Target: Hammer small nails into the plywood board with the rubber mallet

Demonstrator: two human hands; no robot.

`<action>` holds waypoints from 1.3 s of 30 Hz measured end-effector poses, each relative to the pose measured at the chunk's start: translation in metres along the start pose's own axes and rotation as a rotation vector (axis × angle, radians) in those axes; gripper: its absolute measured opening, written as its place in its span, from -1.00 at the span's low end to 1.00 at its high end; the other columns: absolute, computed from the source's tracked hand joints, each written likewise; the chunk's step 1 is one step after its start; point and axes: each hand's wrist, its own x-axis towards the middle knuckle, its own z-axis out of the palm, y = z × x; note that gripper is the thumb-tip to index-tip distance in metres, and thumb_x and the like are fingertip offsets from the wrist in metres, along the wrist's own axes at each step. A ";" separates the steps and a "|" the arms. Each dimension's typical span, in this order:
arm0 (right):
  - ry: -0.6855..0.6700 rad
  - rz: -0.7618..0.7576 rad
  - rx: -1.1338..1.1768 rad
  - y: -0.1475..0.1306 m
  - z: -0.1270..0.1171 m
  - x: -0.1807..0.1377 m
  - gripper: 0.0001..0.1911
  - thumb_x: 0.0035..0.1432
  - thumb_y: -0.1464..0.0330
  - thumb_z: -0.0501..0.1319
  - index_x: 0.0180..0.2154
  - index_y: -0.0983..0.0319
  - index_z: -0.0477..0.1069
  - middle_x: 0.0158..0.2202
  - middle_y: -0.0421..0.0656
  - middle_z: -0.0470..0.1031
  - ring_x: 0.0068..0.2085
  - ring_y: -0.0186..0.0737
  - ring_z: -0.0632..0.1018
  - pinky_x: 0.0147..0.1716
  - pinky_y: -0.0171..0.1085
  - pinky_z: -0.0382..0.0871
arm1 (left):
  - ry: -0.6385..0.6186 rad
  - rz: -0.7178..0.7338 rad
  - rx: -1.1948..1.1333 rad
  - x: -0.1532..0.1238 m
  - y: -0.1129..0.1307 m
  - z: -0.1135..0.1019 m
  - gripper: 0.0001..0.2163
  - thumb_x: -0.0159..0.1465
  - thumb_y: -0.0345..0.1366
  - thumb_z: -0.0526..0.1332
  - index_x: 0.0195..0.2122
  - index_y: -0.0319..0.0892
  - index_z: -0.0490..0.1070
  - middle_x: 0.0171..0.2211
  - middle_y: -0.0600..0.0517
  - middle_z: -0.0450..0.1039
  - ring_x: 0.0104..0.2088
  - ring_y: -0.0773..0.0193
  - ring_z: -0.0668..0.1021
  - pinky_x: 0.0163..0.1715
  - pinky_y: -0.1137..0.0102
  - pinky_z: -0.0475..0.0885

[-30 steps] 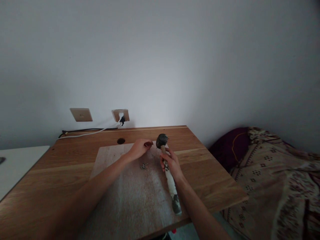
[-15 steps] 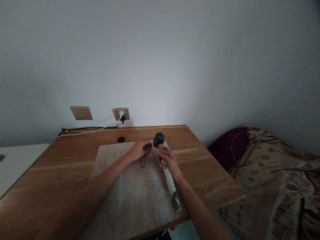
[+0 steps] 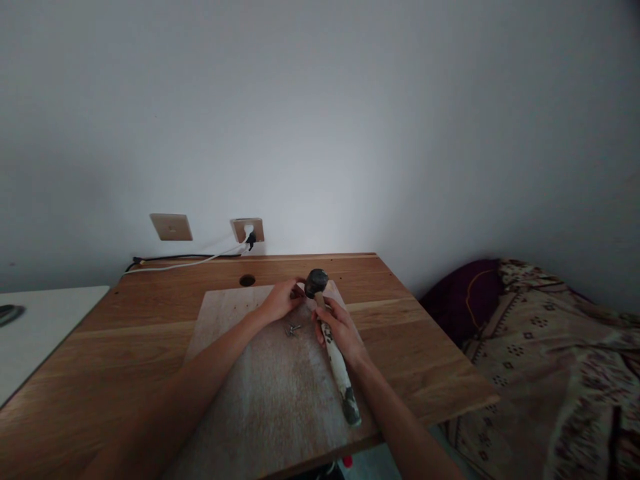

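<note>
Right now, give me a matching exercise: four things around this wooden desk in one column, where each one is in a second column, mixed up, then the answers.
Things
1. hammer with a dark head and pale stained handle
2. small metal nails
3. round dark hole
4. dark purple cushion

Places
A. right of the wooden desk, beside the patterned bedding
B. gripped in the right hand
C. loose on the pale wooden board, between the left hand and the right hand
D. in the desk top, beyond the board's far edge

Pairs: 1-B, 2-C, 3-D, 4-A

No text, label, brand or number can be read anywhere.
</note>
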 end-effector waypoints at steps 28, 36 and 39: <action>0.142 0.004 0.190 0.007 -0.017 0.008 -0.66 -0.06 0.17 0.34 -0.29 0.17 0.31 -0.56 -0.34 0.40 -0.72 -0.41 0.32 -0.79 -0.37 0.17 | -0.077 0.346 0.350 -0.010 0.014 -0.008 -0.74 0.21 -0.50 0.26 -0.09 -0.15 0.51 -0.12 -0.05 0.55 -0.03 0.13 0.55 0.04 0.26 0.43; 0.090 0.109 0.323 0.010 -0.025 0.018 -0.64 -0.13 0.14 0.29 -0.32 0.15 0.26 -0.64 -0.40 0.26 -0.76 -0.45 0.20 -0.82 -0.41 -0.05 | -0.198 0.443 0.572 -0.015 0.026 0.000 -0.79 0.37 -0.46 0.18 -0.07 -0.15 0.56 -0.21 -0.08 0.54 -0.12 0.14 0.55 0.03 0.22 0.39; 0.095 0.123 0.228 0.008 -0.022 0.019 -0.54 -0.07 -0.02 0.30 -0.27 0.15 0.29 -0.66 -0.44 0.19 -0.77 -0.44 0.20 -0.83 -0.40 -0.03 | -0.155 0.447 0.469 -0.013 0.022 -0.003 -0.79 0.36 -0.47 0.18 -0.06 -0.15 0.55 -0.15 -0.08 0.56 -0.05 0.12 0.54 0.07 0.21 0.38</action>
